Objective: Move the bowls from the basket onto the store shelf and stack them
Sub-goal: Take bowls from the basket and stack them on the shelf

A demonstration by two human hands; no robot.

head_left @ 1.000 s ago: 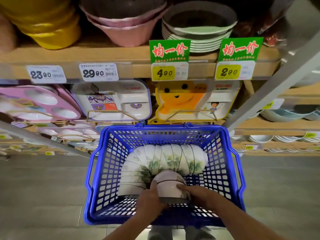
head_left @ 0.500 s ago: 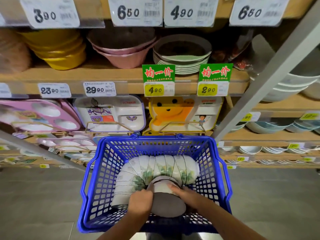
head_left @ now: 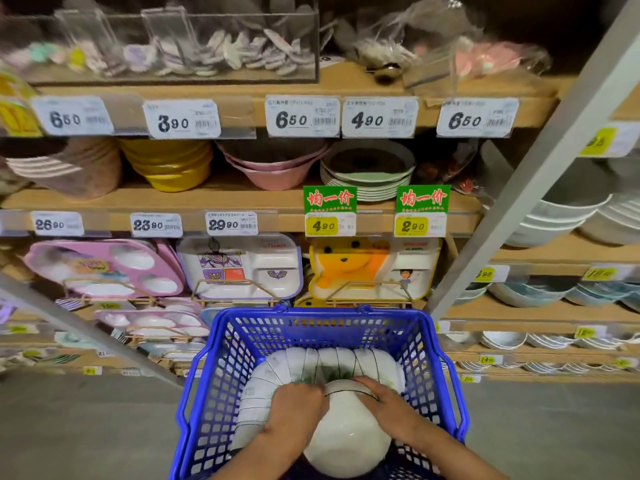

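Note:
A blue plastic basket sits low in the middle of the view. Inside it a curved row of nested white bowls with green leaf print lies on its side. Both hands grip a short stack of white bowls, tipped so its open side faces me, above the basket's near end. My left hand clasps its left rim and my right hand its right rim. The wooden store shelves rise just behind the basket.
The shelves hold yellow bowls, pink bowls, green plates, children's divided trays and white bowls at the right. Price tags line the shelf edges. A grey slanted post crosses at the right, another at the lower left.
The view has tilted up, so a higher shelf shows. Both hands have lifted the gripped bowls off the row and turned them toward me.

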